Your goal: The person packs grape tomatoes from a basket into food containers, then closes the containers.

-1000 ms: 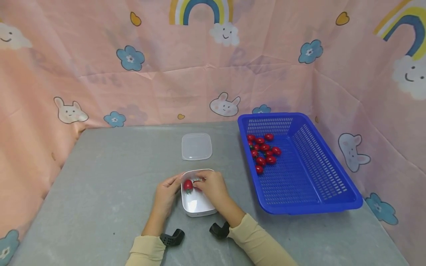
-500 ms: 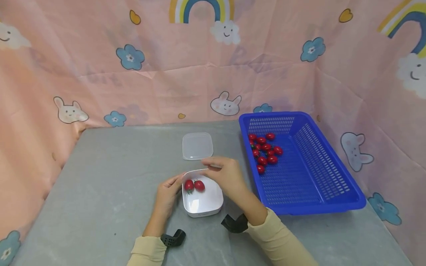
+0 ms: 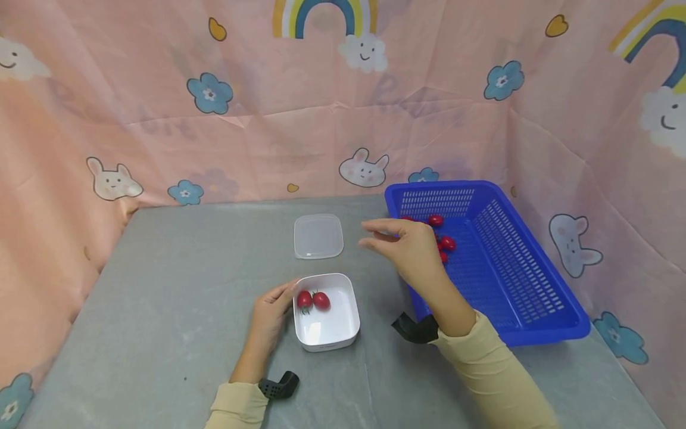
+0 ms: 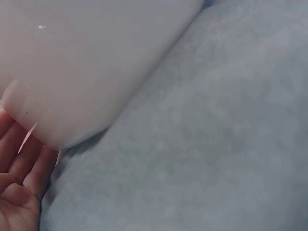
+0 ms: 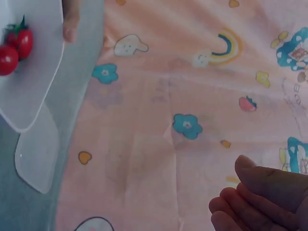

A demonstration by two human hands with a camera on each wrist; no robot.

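A white square container (image 3: 334, 330) stands on the grey table (image 3: 187, 286) with two red cherry tomatoes (image 3: 313, 300) inside at its far left. My left hand (image 3: 278, 301) rests against the container's left wall, thumb at the rim; in the left wrist view its fingers (image 4: 19, 187) lie beside the white wall (image 4: 86, 62). Holding nothing, my right hand (image 3: 375, 233) hovers with relaxed fingers by the left rim of the blue basket (image 3: 514, 280). More cherry tomatoes (image 3: 435, 220) lie in the basket, partly hidden behind that hand. The right wrist view shows bare fingers (image 5: 260, 197) and the container (image 5: 29, 82).
A clear lid (image 3: 318, 236) lies flat behind the container. The pink patterned cloth (image 3: 321, 119) walls in the table at the back and both sides. The basket fills the right part of the table.
My right hand has let go of a second tomato in the container, lifted away, and moved right and back toward the basket. The left hand has stayed at the container.
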